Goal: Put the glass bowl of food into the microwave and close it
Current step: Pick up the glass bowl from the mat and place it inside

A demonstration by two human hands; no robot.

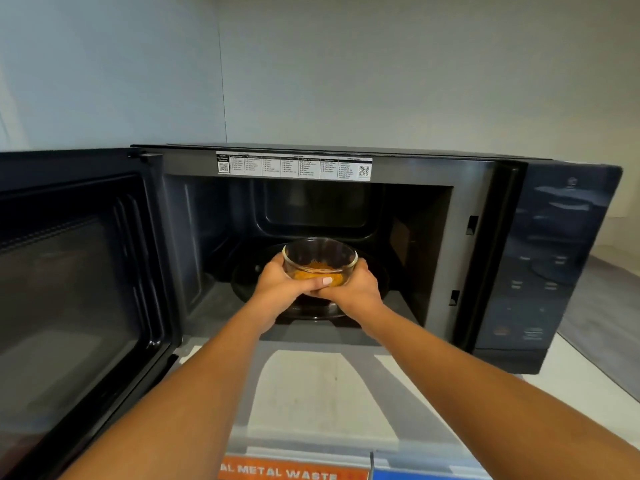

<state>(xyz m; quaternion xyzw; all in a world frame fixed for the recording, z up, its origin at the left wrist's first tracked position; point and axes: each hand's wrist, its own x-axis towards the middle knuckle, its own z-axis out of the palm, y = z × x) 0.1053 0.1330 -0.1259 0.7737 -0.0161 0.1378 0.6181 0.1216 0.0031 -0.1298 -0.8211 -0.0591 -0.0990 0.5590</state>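
Two hands hold the bowl point(319, 259) inside the microwave point(485, 209), above its turntable point(242, 282); whether the bowl touches the turntable cannot be told. The left hand point(281, 282) is curled around the bowl's left side, its thumb laid across the front wall. The right hand point(356, 289) is wrapped around the right side and base. Orange-brown food point(317, 270) lies in the bottom of the bowl. The door point(79, 282) stands wide open on the left. A white sticker point(294, 166) sits above the opening. At the bottom edge, an orange label point(291, 471) reads "METAL WASTE".
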